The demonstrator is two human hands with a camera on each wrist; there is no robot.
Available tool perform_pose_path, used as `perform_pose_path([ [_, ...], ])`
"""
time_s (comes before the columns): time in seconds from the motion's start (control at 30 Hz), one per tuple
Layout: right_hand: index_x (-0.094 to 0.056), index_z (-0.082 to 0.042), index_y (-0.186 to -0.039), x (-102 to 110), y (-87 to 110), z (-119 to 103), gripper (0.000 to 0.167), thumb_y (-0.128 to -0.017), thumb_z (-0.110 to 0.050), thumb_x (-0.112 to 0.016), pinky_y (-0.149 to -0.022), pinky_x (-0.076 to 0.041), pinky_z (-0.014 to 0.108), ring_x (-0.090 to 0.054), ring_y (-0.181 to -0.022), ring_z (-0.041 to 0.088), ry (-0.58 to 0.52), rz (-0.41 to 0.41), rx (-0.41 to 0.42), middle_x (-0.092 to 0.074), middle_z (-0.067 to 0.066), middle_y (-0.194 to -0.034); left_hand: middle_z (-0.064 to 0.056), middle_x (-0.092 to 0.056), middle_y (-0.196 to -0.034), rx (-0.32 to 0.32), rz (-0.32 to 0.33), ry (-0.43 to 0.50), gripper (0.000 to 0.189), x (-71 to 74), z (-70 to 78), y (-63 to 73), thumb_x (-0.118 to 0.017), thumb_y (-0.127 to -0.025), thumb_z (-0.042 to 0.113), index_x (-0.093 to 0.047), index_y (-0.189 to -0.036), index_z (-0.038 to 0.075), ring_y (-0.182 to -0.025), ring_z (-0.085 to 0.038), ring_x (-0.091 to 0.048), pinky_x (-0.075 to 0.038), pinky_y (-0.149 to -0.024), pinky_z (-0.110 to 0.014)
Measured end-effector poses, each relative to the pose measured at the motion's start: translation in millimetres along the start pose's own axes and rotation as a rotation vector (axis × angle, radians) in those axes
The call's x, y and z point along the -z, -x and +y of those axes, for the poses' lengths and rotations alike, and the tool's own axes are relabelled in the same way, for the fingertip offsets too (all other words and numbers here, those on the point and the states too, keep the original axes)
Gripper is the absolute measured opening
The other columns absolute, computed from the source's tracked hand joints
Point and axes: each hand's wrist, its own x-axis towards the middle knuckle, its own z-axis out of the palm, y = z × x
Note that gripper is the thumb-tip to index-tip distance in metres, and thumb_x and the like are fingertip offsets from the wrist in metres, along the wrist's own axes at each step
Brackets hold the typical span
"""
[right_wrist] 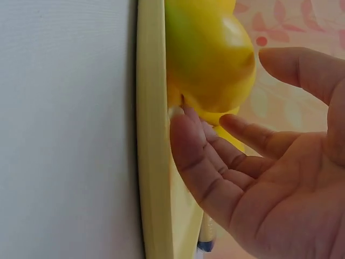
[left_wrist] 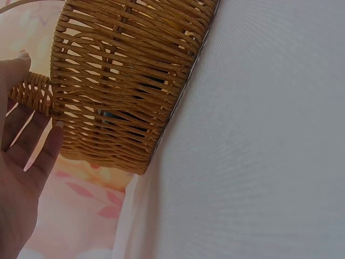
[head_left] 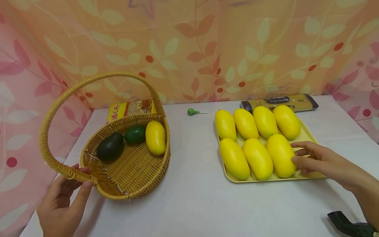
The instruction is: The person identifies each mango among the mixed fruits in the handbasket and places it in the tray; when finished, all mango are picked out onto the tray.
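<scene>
At the lower left, my left hand [head_left: 63,200] grips the wicker basket [head_left: 130,194] where its arched handle meets the rim; the left wrist view has the thumb above that handle base and the fingers below. Inside the basket lie a dark avocado [head_left: 110,146], a smaller green fruit [head_left: 135,134] and a yellow mango [head_left: 155,138]. On the right, my right hand [head_left: 321,158] is beside the front-right mango [head_left: 280,155] on a pale yellow tray [head_left: 311,131]. Its fingers are loosely bent, and in the right wrist view the thumb stands apart from the mango [right_wrist: 210,54].
Several more mangoes [head_left: 235,158] fill the tray in two rows. Behind it lies a spaghetti pack [head_left: 281,102]. A green lollipop [head_left: 192,112] rests mid-table, and a yellow food packet [head_left: 131,110] is behind the basket. A black strap [head_left: 349,223] shows at the lower right.
</scene>
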Motion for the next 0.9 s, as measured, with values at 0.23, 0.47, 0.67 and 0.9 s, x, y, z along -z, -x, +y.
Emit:
perform_pose_path([
  [0.23,-0.037,0.006,-0.147,3,4.0,-13,0.056,-0.106,-0.028,-0.053,-0.072,-0.056,0.022,-0.06,-0.095,0.019,0.11,0.148,0.053,-0.05,0.03,-0.134,-0.024,-0.069,-0.111,-0.003,-0.005,-0.114,0.049,-0.9,-0.4,-1.8,-0.066,-0.076,-0.029,-0.053,-0.123,-0.025,-0.098,-0.019,-0.069,-0.054,-0.088,-0.018],
  [0.47,-0.046,0.002,-0.142,-8,1.4,-50,0.05,-0.104,-0.027,-0.057,-0.074,-0.044,0.009,-0.049,-0.118,0.039,0.164,0.257,0.174,-0.048,0.027,-0.14,-0.026,-0.068,-0.11,-0.018,-0.004,-0.019,0.048,-1.4,-3.5,-0.9,-0.065,-0.076,-0.03,-0.051,-0.122,-0.028,-0.099,-0.021,-0.069,-0.055,-0.088,-0.019],
  [0.67,-0.051,-0.005,-0.14,-33,-5.1,-100,0.046,-0.101,-0.027,-0.062,-0.098,-0.051,0.042,-0.05,-0.122,0.037,0.148,0.217,0.304,-0.052,0.017,-0.139,-0.026,-0.068,-0.11,-0.018,-0.005,-0.064,0.049,-2.0,-2.2,-1.4,-0.066,-0.076,-0.03,-0.051,-0.122,-0.026,-0.098,-0.02,-0.069,-0.055,-0.087,-0.019],
  [0.9,-0.055,-0.007,-0.137,-86,-28.3,-167,0.044,-0.098,-0.024,-0.066,-0.103,-0.048,0.052,-0.058,-0.12,0.027,0.038,0.008,0.481,-0.057,0.008,-0.136,-0.027,-0.068,-0.11,-0.024,-0.001,0.028,0.049,-0.5,-3.2,-2.2,-0.066,-0.075,-0.031,-0.05,-0.122,-0.029,-0.099,-0.022,-0.069,-0.055,-0.088,-0.02],
])
